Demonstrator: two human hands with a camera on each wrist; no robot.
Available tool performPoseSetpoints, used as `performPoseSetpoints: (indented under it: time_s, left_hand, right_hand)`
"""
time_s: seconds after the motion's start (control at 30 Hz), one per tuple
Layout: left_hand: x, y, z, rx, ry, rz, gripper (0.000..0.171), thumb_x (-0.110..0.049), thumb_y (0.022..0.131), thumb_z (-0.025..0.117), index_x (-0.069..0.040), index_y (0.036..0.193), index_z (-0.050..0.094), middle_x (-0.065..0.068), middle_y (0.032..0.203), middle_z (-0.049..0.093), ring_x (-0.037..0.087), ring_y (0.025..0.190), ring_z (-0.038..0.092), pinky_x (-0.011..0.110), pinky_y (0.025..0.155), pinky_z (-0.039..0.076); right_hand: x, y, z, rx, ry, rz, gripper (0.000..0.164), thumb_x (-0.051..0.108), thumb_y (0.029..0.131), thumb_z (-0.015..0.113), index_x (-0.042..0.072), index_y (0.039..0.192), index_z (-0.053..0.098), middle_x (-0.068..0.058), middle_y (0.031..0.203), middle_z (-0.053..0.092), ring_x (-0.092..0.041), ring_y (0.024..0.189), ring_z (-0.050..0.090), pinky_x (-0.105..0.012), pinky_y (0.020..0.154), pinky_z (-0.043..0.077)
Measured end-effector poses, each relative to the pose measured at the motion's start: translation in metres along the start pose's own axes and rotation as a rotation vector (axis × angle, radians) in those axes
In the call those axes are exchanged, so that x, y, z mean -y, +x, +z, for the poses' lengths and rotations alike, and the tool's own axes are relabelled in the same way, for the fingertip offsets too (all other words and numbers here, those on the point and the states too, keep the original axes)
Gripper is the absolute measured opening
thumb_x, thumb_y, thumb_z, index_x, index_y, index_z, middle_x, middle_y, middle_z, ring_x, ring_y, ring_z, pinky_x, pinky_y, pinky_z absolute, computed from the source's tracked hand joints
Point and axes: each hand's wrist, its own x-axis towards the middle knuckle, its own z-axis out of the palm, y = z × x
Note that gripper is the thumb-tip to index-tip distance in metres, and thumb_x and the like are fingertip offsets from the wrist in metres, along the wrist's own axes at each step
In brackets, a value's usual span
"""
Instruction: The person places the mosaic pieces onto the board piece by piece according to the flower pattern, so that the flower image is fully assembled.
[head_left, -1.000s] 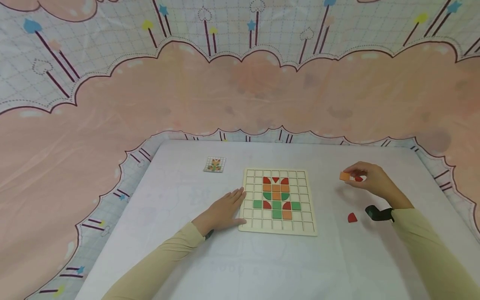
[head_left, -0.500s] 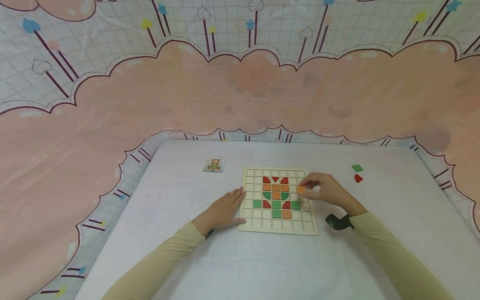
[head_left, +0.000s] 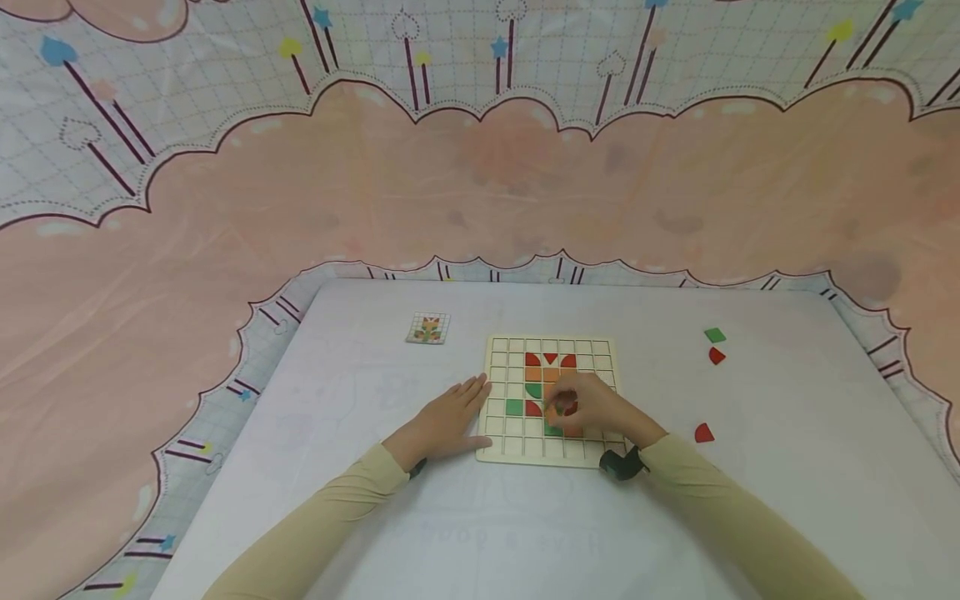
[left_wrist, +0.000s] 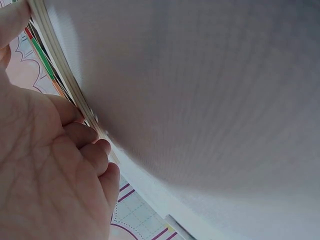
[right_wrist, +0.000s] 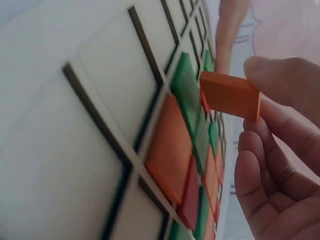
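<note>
My right hand (head_left: 588, 406) pinches an orange square tile (right_wrist: 230, 95) between thumb and fingers, close over the lower middle of a pale gridded board (head_left: 517, 450). It covers part of the tile pattern in the head view. Red, orange and green tiles sit in the board's cells, among them a red triangle (head_left: 551, 358), a green square (head_left: 514, 407) and an orange square (right_wrist: 172, 150). My left hand (head_left: 446, 423) rests flat at the board's left edge, fingertips on the rim and thumb near the lower corner. In the left wrist view its fingers (left_wrist: 82, 132) lie against the board's side.
Right of the board lie a green tile (head_left: 715, 335), a red quarter-round tile (head_left: 717, 356) and a nearer red quarter-round tile (head_left: 704, 432). A small pattern card (head_left: 428, 328) lies behind and left of the board. The white table (head_left: 360, 350) meets a printed cloth (head_left: 480, 183) behind.
My right hand has carried the orange tile leftward from the table's right side to over the board's lower middle. The left hand and the board have stayed in place.
</note>
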Motion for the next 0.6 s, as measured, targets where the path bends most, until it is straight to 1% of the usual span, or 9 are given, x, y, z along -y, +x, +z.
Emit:
performPoseSetpoints:
  time_s: [0.1,0.17,0.27,0.37,0.47,0.6]
  left_hand:
    - [0.000,0.000,0.000,-0.002,-0.007,-0.001,0.088,-0.059,0.090,0.046,-0.003,0.150,0.016,0.013,0.159,0.013,0.025,0.147,0.015,0.039,0.119,0.020]
    - [0.001,0.001,0.001,-0.004,-0.006,0.000,0.088,-0.059,0.090,0.046,-0.003,0.150,0.016,0.013,0.159,0.013,0.025,0.147,0.014,0.039,0.119,0.020]
    - [0.001,0.001,0.001,-0.004,-0.008,-0.002,0.087,-0.059,0.090,0.046,-0.003,0.150,0.016,0.013,0.159,0.013,0.025,0.147,0.014,0.039,0.119,0.021]
    - [0.001,0.002,0.002,0.001,-0.008,-0.006,0.088,-0.060,0.090,0.046,-0.004,0.150,0.016,0.012,0.159,0.012,0.025,0.147,0.014,0.039,0.119,0.020]
    - [0.002,0.002,0.002,-0.001,-0.012,-0.006,0.088,-0.060,0.090,0.046,-0.004,0.150,0.016,0.012,0.159,0.012,0.025,0.147,0.014,0.039,0.119,0.021]
    - [0.001,0.001,0.001,-0.004,-0.011,-0.002,0.088,-0.060,0.090,0.046,-0.003,0.150,0.016,0.013,0.159,0.013,0.025,0.147,0.015,0.039,0.119,0.020]
  right_hand:
    - [0.001,0.004,0.008,0.024,-0.015,0.019,0.012,0.010,0.076,0.076,0.012,0.087,0.071,0.003,0.081,0.064,-0.008,0.071,0.054,-0.018,0.064,0.049]
    - [0.002,0.007,0.011,0.031,-0.024,0.016,0.013,0.012,0.075,0.077,0.013,0.087,0.071,0.005,0.082,0.063,-0.006,0.071,0.053,-0.017,0.064,0.048]
    - [0.003,0.010,0.014,0.034,-0.030,-0.019,0.016,0.014,0.074,0.079,0.012,0.088,0.072,0.003,0.085,0.065,-0.004,0.074,0.054,-0.017,0.066,0.050]
    - [0.005,0.011,0.015,0.037,-0.027,-0.037,0.018,0.014,0.073,0.080,0.011,0.089,0.072,0.003,0.087,0.067,-0.003,0.075,0.055,-0.017,0.068,0.051]
    - [0.006,0.011,0.015,0.043,-0.020,-0.028,0.018,0.014,0.073,0.080,0.010,0.090,0.072,0.002,0.087,0.067,-0.004,0.075,0.055,-0.016,0.067,0.050]
    - [0.008,0.011,0.015,0.053,-0.048,-0.020,0.020,0.016,0.072,0.081,0.011,0.088,0.071,0.003,0.084,0.065,-0.006,0.073,0.054,-0.016,0.064,0.049]
